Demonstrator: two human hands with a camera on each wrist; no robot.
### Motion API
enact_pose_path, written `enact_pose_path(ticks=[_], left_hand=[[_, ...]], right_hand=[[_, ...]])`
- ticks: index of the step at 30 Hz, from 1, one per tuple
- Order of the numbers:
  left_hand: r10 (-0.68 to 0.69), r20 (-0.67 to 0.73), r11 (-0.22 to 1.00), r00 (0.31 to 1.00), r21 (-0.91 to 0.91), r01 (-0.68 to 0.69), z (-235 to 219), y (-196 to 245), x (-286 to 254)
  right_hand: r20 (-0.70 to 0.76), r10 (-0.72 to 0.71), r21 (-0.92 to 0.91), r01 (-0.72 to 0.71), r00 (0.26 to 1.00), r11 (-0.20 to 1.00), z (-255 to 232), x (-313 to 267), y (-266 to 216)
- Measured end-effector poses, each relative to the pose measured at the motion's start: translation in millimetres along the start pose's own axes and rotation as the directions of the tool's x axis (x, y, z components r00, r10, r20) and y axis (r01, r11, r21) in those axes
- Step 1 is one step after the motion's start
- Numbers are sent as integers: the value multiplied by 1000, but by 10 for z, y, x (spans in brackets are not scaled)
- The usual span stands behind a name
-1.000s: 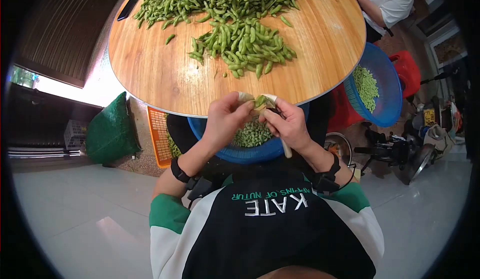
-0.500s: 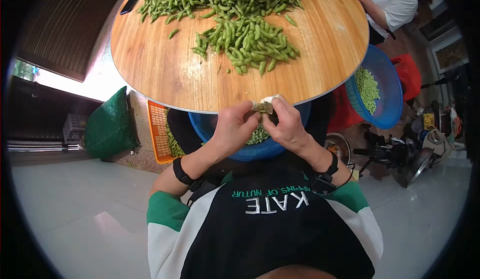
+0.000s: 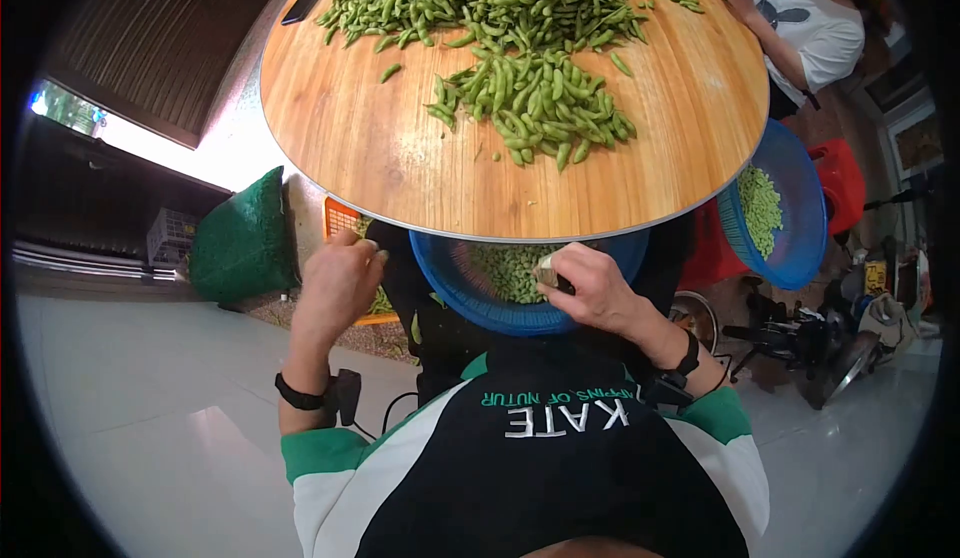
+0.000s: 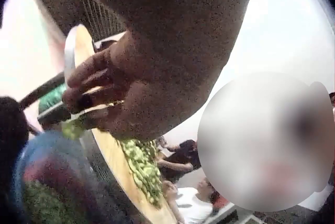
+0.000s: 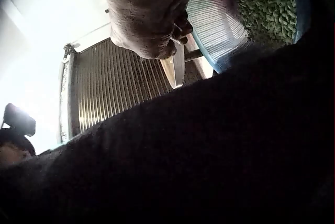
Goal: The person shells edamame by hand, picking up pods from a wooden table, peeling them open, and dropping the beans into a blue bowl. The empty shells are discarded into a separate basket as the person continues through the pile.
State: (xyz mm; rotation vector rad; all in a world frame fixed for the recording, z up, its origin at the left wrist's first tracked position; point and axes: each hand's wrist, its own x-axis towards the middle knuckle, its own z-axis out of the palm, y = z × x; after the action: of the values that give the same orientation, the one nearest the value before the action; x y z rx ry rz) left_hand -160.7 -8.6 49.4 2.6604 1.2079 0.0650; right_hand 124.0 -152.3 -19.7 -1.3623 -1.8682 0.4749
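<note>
My left hand is out to the left, over the near end of an orange basket. Its fingers are curled, and in the left wrist view a blurred green piece shows at the fingertips. Above the right part of a blue basin is my right hand, fingers bent inward and a pale wrap at the tips; no pod shows in it. Shelled green beans lie in the basin. Green pods are heaped on the round wooden table.
A dark phone lies at the table's left edge. On the right are another blue basin with beans, a red stool and a person in a white shirt. A green sack stands on the left.
My hands, together at the table's edge before, are now apart. The left has moved left and down to the orange basket; the right has moved slightly down and right.
</note>
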Motion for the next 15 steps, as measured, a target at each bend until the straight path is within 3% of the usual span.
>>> enact_pose_path(ticks=[2, 3, 4, 5, 6, 8, 9, 10, 12, 14, 15], left_hand=[[195, -350, 980, 916, 108, -168, -17, -186, 169], [84, -378, 996, 922, 20, -83, 28, -333, 354], [-29, -400, 997, 916, -71, 1, 80, -469, 622], [-57, -447, 989, 892, -150, -12, 85, -517, 901], [-88, -492, 973, 866, -228, -30, 89, -565, 1189], [-54, -521, 975, 852, -212, -68, 193, -808, 1743], [-54, -526, 975, 849, -213, -70, 227, -842, 1919], [-85, -530, 978, 844, -206, -30, 255, -842, 2075], [-110, -534, 980, 838, -200, 2, 341, -868, 2286], [-97, -476, 991, 874, -129, 40, 447, -933, 2418], [-50, -501, 993, 864, -116, -10, 462, -916, 2415]], right_hand=[[-57, -70, 28, 72, 996, 997, 18, 22, -14], [-56, -69, 29, 71, 996, 997, 25, 15, -15], [-33, 26, 94, -23, 999, 995, 19, 8, -8], [-6, 118, 154, -116, 993, 981, 9, 10, -1], [-7, 116, 149, -114, 993, 982, -26, 28, -22], [56, 348, 366, -343, 936, 865, -121, 71, -83], [93, 385, 396, -389, 918, 832, -150, 57, -55], [90, 384, 393, -387, 919, 834, -175, 72, -70], [131, 531, 549, -507, 837, 665, -246, 87, -122], [166, 542, 607, -519, 824, 602, -238, 58, -39], [202, 532, 680, -509, 822, 527, -225, 46, -6]])
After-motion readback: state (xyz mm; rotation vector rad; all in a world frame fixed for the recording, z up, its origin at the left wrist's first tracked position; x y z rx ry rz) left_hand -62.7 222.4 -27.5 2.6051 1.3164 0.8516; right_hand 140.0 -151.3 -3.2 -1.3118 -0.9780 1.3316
